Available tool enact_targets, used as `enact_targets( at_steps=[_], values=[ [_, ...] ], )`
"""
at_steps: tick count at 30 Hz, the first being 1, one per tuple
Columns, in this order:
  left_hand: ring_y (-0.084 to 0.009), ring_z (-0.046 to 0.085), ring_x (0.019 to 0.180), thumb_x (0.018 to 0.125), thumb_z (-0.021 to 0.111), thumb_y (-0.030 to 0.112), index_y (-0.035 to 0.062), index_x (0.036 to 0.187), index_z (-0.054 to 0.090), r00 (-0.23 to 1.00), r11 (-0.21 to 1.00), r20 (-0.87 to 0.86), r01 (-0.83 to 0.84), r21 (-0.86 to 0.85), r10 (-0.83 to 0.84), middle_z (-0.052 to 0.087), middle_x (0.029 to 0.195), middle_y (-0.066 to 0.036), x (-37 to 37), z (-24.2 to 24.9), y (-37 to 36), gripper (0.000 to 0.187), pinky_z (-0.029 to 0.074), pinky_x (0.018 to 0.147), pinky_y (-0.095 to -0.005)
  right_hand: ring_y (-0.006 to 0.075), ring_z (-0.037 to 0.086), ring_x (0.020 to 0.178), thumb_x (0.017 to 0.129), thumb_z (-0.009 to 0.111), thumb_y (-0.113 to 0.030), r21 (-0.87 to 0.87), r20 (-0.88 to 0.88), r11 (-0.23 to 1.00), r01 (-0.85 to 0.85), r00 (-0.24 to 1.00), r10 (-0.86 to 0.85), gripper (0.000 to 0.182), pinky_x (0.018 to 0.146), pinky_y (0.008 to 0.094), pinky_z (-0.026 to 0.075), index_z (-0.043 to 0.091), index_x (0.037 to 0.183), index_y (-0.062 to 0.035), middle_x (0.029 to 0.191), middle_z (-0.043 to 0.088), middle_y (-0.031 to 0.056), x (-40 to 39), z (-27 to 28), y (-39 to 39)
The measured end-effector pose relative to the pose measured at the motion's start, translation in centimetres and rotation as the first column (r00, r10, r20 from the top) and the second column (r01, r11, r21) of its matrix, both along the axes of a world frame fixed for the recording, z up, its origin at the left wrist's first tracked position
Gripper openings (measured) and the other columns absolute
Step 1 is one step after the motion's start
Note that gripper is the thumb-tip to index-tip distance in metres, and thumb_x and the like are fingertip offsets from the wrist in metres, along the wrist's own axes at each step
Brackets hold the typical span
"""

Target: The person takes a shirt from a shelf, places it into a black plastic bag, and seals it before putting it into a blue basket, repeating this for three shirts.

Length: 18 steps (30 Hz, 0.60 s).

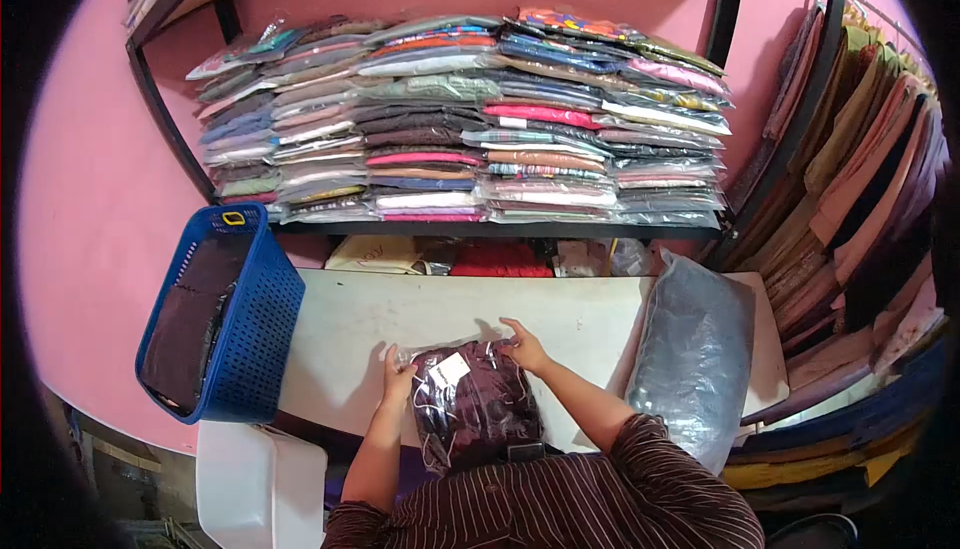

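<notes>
A dark maroon folded garment in a clear plastic bag [480,409] lies at the near edge of the white table, close against my body. A white tag [449,370] shows near its upper left. My left hand [400,377] grips the bag's upper left corner, fingers closed on the plastic. At the upper right corner, my right hand [522,347] pinches the bag between thumb and fingers. The bag's lower edge meets my striped shirt.
A blue basket [275,319] with dark folded clothes stands at left, above a white bin [262,479]. A large plastic-wrapped bundle [690,349] lies on the table's [480,301] right. Behind, a shelf [480,228] holds stacked bagged garments; hanging clothes [850,169] line the right.
</notes>
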<state>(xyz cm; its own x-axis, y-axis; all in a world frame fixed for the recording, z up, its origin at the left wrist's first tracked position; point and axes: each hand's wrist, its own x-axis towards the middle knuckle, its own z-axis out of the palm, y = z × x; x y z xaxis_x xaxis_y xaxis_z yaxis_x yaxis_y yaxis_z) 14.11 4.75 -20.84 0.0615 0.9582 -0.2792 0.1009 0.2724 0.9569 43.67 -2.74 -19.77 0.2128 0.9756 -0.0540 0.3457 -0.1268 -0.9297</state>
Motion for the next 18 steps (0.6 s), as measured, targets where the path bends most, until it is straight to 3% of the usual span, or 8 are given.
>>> enact_targets(
  at_steps=[5,7,8,9,12,15,17,18],
  values=[
    [-0.0090,0.052,0.072,0.079,0.061,-0.009,0.0055,0.122,0.048,0.987,0.959,-0.113,0.140,0.247,-0.115,0.058,0.084,-0.001,-2.0,8.0,1.4,0.047,0.044,0.066,-0.0233,0.0104,0.055,0.068,0.075,0.072,-0.004,0.116,0.019,0.992,-0.045,0.999,0.043,0.038,0.059,0.0277,0.046,0.055,0.109,-0.0091,0.073,0.057,0.0022,1.4,7.4,1.9],
    [-0.0074,0.051,0.070,0.078,0.061,-0.011,0.0041,0.113,0.050,0.996,0.852,-0.053,0.093,0.514,-0.077,0.056,0.080,0.000,-2.9,11.1,1.8,0.039,0.041,0.063,-0.0201,0.0174,0.058,0.063,0.073,0.073,-0.009,0.259,0.008,0.965,0.053,0.998,-0.057,0.035,0.061,0.0317,0.046,0.056,0.104,-0.0077,0.072,0.060,0.0079,1.3,10.8,2.0],
    [-0.0076,0.052,0.071,0.078,0.064,-0.008,0.0038,0.097,0.053,0.998,0.877,-0.025,0.061,0.477,-0.056,0.056,0.079,0.000,-2.1,15.6,-0.1,0.025,0.042,0.065,-0.0206,0.0184,0.058,0.062,0.074,0.073,-0.008,0.356,0.002,0.932,0.065,0.998,-0.070,0.030,0.061,0.0318,0.046,0.057,0.099,-0.0065,0.073,0.061,0.0080,1.2,12.5,1.7],
    [-0.0076,0.052,0.071,0.078,0.064,-0.008,0.0038,0.097,0.053,0.998,0.885,-0.035,0.056,0.462,-0.045,0.056,0.079,0.000,-2.8,16.8,-1.0,0.025,0.042,0.065,-0.0206,0.0193,0.059,0.062,0.075,0.072,-0.008,0.444,-0.006,0.893,0.074,0.997,-0.080,0.025,0.060,0.0319,0.046,0.058,0.095,-0.0053,0.074,0.062,0.0081,0.8,14.3,0.9],
    [-0.0164,0.057,0.076,0.069,0.072,-0.003,0.0023,0.072,0.057,0.896,0.673,-0.415,0.210,0.709,0.157,0.056,0.077,-0.006,-4.0,18.8,-3.4,0.016,0.044,0.069,-0.0290,0.0266,0.059,0.082,0.072,0.070,-0.006,0.554,0.275,0.832,-0.015,0.947,-0.167,0.017,0.070,0.0375,0.046,0.060,0.086,-0.0058,0.083,0.061,0.0101,0.1,15.9,-1.9],
    [-0.0264,0.058,0.076,0.064,0.075,0.000,0.0026,0.074,0.061,0.851,0.640,-0.505,0.309,0.704,0.144,0.058,0.076,-0.009,-5.4,14.1,-5.7,0.017,0.045,0.072,-0.0341,0.0281,0.057,0.089,0.072,0.068,-0.006,0.464,0.444,0.876,-0.132,0.890,-0.102,0.016,0.073,0.0382,0.047,0.061,0.086,-0.0073,0.090,0.059,0.0098,-0.2,11.5,-4.5],
    [-0.0296,0.057,0.085,0.065,0.073,0.004,0.0044,0.077,0.062,0.798,0.750,-0.602,0.397,0.529,0.001,0.058,0.085,-0.011,-6.8,8.0,-7.3,0.016,0.045,0.076,-0.0356,0.0289,0.056,0.091,0.073,0.067,-0.007,0.355,0.499,0.918,-0.176,0.866,-0.027,0.014,0.075,0.0381,0.047,0.061,0.086,-0.0079,0.095,0.058,0.0096,-0.7,4.8,-6.4],
    [-0.0300,0.055,0.091,0.066,0.073,0.008,0.0056,0.082,0.063,0.722,0.769,-0.692,0.451,0.453,-0.016,0.058,0.093,-0.011,-7.5,4.0,-8.3,0.020,0.044,0.080,-0.0379,0.0309,0.056,0.092,0.073,0.067,-0.009,0.164,0.577,0.973,-0.161,0.816,0.038,0.017,0.078,0.0394,0.047,0.061,0.089,-0.0072,0.099,0.056,0.0113,-1.2,0.2,-7.4]
  ],
)
